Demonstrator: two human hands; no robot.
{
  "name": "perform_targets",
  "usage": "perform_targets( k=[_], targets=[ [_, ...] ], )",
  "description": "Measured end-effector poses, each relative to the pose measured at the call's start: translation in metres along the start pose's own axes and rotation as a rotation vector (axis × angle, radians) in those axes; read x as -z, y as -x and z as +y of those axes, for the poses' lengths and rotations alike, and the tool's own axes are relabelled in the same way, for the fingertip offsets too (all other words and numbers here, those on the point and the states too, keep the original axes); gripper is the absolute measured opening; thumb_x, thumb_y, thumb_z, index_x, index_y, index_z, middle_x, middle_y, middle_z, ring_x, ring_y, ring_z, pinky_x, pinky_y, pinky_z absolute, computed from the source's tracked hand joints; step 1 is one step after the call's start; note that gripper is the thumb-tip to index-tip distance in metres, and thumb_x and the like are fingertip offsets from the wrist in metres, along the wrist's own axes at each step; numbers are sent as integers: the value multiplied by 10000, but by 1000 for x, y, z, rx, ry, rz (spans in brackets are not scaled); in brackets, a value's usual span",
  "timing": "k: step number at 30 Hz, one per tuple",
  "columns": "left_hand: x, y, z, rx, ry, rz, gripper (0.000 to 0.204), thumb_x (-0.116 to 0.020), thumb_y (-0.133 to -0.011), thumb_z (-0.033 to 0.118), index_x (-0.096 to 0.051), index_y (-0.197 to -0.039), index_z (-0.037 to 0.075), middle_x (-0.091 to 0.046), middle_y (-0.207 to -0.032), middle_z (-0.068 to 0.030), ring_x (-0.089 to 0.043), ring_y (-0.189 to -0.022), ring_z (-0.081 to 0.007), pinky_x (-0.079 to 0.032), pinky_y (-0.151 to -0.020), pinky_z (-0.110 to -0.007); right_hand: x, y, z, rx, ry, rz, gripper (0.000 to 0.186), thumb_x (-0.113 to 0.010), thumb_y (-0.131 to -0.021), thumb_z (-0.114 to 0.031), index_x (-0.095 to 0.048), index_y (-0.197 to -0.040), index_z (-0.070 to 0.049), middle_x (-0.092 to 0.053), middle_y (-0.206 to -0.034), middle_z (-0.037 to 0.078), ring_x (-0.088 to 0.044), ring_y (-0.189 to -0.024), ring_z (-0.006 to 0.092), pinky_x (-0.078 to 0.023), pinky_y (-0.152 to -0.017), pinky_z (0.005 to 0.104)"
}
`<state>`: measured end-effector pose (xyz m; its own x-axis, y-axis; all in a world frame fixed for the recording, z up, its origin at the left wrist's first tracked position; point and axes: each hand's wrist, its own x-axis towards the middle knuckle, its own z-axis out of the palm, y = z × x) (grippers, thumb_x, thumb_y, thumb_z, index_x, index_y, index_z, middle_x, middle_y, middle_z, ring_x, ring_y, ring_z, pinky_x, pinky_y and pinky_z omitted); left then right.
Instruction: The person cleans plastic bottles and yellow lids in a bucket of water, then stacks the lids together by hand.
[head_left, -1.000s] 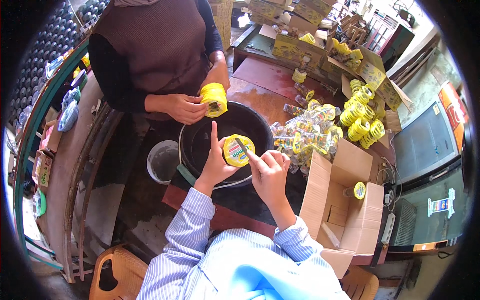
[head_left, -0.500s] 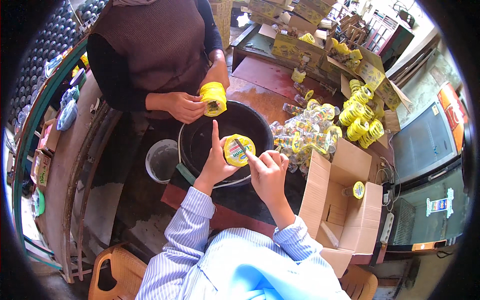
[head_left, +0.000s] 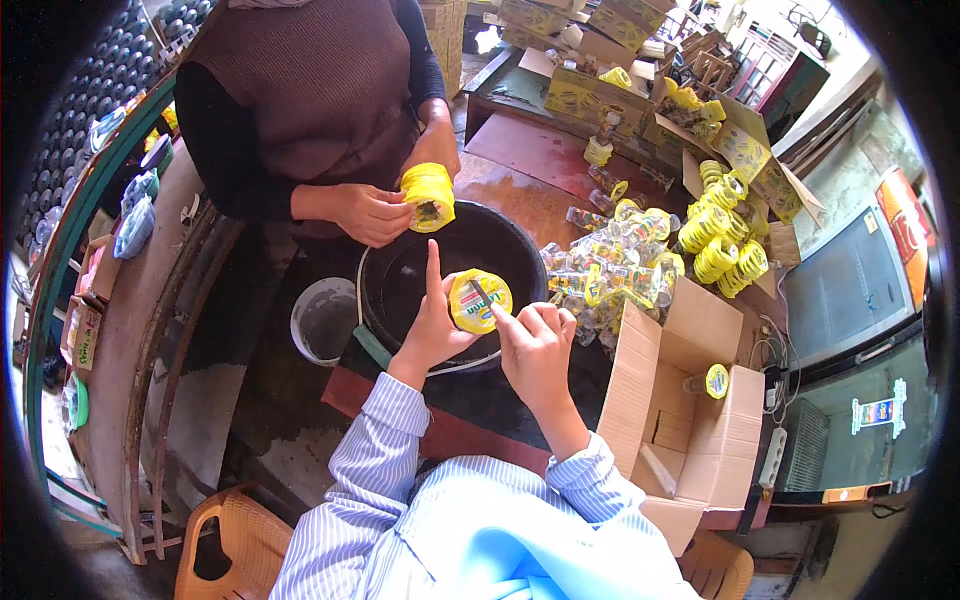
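Over a large black tub [head_left: 395,270], my left hand [head_left: 428,330] grips a round yellow-lidded cup [head_left: 465,312], its index finger stretched up beside it. My right hand [head_left: 537,355] is closed on a small thin dark tool [head_left: 479,293], which lies against the lid. Across from me, another person's hands [head_left: 372,218] hold a yellow stack of cups [head_left: 425,190] above the tub's far rim.
Many clear cups [head_left: 620,265] and yellow-lidded stacks [head_left: 715,225] pile up at the right. An open carton [head_left: 730,440] holds a lidded cup [head_left: 716,381]. A grey bucket [head_left: 315,315] is left of the tub, an orange chair [head_left: 240,535] lower left, a glass-fronted unit [head_left: 840,300] far right.
The cup in my left hand has turned very slightly, and my right hand has shifted a little with the tool. The other person's hands have barely moved.
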<state>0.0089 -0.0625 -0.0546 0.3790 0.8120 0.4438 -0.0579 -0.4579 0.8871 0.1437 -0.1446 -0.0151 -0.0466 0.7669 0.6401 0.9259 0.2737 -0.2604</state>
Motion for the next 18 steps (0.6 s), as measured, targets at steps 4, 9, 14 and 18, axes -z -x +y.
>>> perform_targets(
  k=[4,9,14,18],
  targets=[
    [0,1,-2,-20,-71,17,1227,-741,-605,-60,153,-1419,150,-563,-1033,-147,-586,-949,-220,-479,-836,-325,-1,-1,-1,11,4,-8,242,-618,-724,-85,-671,-959,-97,-573,-787,33,-520,-876,201,-335,-812,379],
    [0,2,-1,-22,-83,5,1228,-742,-604,-59,153,-1420,145,-564,-1030,-149,-588,-937,-219,-481,-822,-325,-2,-1,-1,17,25,-42,248,-603,-716,-83,-667,-955,-94,-576,-807,29,-513,-884,199,-334,-815,384],
    [-1,1,-1,-18,-101,10,1231,-744,-601,-56,155,-1419,139,-569,-1019,-147,-591,-923,-219,-482,-815,-324,-1,-1,-1,10,27,-65,249,-601,-716,-84,-669,-955,-96,-577,-809,26,-512,-886,196,-332,-817,387],
    [2,0,-1,-34,-108,3,1208,-744,-616,-29,144,-1419,139,-574,-1020,-163,-600,-934,-254,-487,-822,-343,1,-5,-2,27,50,-86,237,-602,-714,-85,-673,-940,-98,-579,-811,24,-513,-890,194,-329,-824,386]
  ],
)
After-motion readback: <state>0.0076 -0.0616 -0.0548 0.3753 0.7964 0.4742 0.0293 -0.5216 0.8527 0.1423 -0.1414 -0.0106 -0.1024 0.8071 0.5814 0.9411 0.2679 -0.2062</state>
